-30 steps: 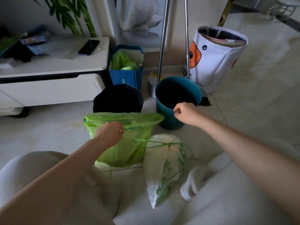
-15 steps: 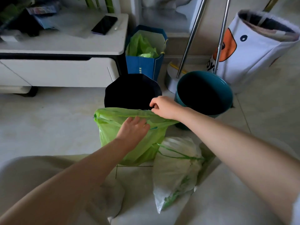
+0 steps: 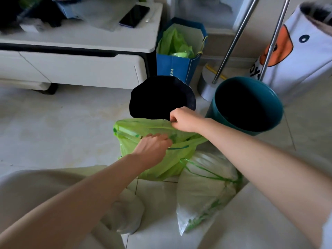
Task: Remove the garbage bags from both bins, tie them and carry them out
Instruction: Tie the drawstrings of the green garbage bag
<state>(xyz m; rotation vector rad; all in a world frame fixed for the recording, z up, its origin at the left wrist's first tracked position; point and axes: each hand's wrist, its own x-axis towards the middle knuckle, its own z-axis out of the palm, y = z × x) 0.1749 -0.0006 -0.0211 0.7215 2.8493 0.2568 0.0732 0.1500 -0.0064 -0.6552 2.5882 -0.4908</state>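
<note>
A: What's on the floor, left to right?

B: The left hand [image 3: 152,148] rests on the green garbage bag [image 3: 161,159], fingers loosely curled on its mouth. The right hand [image 3: 183,119] pinches the far rim shut. Behind stand a black bin [image 3: 161,94] and a teal bin [image 3: 248,103], both unlined. A white bag [image 3: 206,187] leans just right of the green one.

A: How would the green bag handle?

B: Probably soft, thin and slippery; best gathered at the drawstring rim.
</note>
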